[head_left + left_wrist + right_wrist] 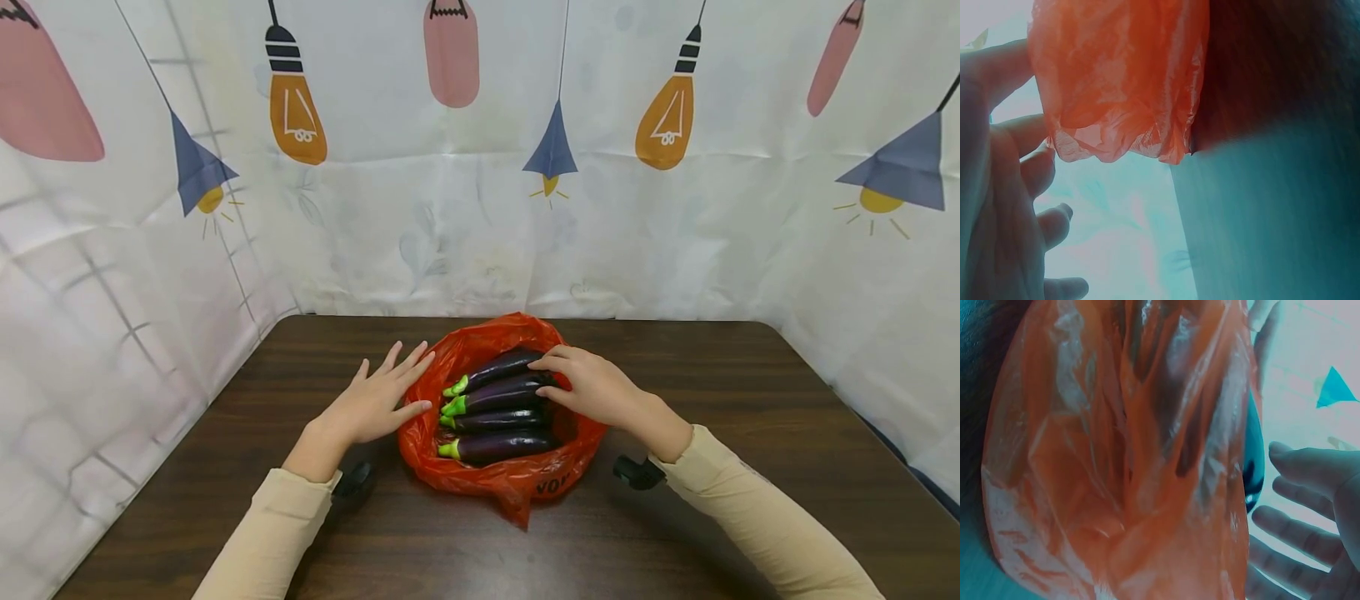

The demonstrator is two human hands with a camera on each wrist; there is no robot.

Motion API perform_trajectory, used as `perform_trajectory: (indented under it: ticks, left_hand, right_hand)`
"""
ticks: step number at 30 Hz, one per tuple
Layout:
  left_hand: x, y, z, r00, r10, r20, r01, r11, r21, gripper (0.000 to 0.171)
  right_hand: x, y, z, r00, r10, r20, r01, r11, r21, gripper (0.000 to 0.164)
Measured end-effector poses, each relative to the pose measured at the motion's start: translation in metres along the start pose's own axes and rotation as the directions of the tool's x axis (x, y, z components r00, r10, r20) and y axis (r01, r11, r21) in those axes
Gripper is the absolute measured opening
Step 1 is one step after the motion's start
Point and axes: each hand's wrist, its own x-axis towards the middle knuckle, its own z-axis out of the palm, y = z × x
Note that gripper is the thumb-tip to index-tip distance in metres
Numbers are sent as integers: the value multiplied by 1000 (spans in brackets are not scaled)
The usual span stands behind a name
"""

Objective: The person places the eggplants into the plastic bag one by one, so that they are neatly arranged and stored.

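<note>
Several dark purple eggplants (501,417) with green stem ends lie side by side in a red plastic bag (517,490), its mouth turned wide. My left hand (372,402) is spread at the bag's left edge, its fingertips against or just over the plastic in the left wrist view. Over the right ends of the upper eggplants is my right hand (592,385), fingers reaching out and slightly bent. The right wrist view shows an eggplant end (1252,456) beyond the bag's side, with the fingers near it and no grip visible; whether they touch it I cannot tell.
The bag stands on a dark brown wooden table (675,350) whose far edge runs along a white printed curtain (480,250). Black wrist devices (637,472) sit below both cuffs. The bag's pointed corner (516,508) sticks out toward me.
</note>
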Motion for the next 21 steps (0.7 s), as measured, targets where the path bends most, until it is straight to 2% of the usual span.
perform_trajectory:
  ticks: [4, 13, 17, 21]
  left_hand:
    - [0, 2, 0, 1000, 9, 1, -9, 1000, -6, 77]
    - [-4, 5, -3, 1000, 25, -11, -25, 1000, -5, 78]
    - [-2, 5, -11, 999, 18, -48, -18, 1000, 11, 75]
    - [-2, 4, -15, 995, -18, -97, 23, 999, 49, 73]
  right_hand:
    - [-7, 2, -3, 999, 20, -38, -19, 999, 33, 39]
    - [-20, 13, -12, 980, -2, -201, 16, 997, 72, 34]
    - [-21, 21, -24, 968, 14, -250, 8, 996, 86, 35]
    - [-26, 29, -31, 952, 43, -304, -16, 996, 90, 38]
